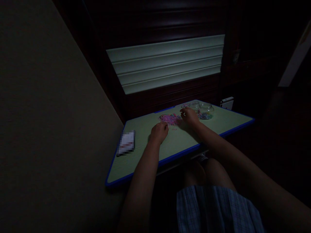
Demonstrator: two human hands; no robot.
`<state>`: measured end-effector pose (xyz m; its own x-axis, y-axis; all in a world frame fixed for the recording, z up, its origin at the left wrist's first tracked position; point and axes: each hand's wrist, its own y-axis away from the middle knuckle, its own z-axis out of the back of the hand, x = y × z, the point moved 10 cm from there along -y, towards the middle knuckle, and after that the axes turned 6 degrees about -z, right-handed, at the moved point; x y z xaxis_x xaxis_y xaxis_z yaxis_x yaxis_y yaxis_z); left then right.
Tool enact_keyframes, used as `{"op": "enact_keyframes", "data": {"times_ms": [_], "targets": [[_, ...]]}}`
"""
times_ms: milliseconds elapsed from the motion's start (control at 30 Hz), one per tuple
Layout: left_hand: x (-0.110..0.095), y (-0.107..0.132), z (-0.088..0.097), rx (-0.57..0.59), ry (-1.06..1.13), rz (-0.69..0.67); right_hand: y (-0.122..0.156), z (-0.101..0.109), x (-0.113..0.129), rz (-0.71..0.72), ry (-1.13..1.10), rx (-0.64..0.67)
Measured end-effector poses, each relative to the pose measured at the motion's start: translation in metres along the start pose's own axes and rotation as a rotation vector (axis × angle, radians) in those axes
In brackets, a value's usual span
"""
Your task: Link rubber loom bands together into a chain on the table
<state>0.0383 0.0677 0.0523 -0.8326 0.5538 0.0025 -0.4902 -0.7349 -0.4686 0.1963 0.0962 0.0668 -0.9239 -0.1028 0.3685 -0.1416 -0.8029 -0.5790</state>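
Note:
A loose pile of small pink and multicoloured loops [170,119], like little rubber bands or clips, lies toward the far side of the pale table. At its near left edge rests my left hand [159,132], its fingers curled closed; anything inside them is hidden. My right hand [190,116] is just right of the pile, fingertips bent together in a pinch, with whatever they hold too small to make out. Close behind it stand clear round containers [206,107], some with small coloured pieces [206,115] in them. Dim light blurs the details.
The table [143,158] has a blue raised edge. A blurred-out phone-like flat object [126,143] lies at its left. A wall [60,113] borders the left side, and a dark panel with pale slats [170,63] stands behind. My legs are under the near edge.

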Motion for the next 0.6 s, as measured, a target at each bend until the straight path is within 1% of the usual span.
{"op": "enact_keyframes", "data": {"times_ms": [133, 333, 600], "targets": [[-0.001, 0.0, 0.0, -0.012, 0.006, -0.024, -0.001, -0.011, -0.004, -0.009, 0.021, 0.058], [0.0, 0.0, -0.001, 0.005, -0.005, 0.001, -0.002, -0.021, -0.005, 0.0, 0.099, 0.122], [-0.002, 0.0, 0.0, -0.015, -0.006, -0.034, -0.002, -0.036, 0.007, 0.118, 0.206, 0.214]]}}
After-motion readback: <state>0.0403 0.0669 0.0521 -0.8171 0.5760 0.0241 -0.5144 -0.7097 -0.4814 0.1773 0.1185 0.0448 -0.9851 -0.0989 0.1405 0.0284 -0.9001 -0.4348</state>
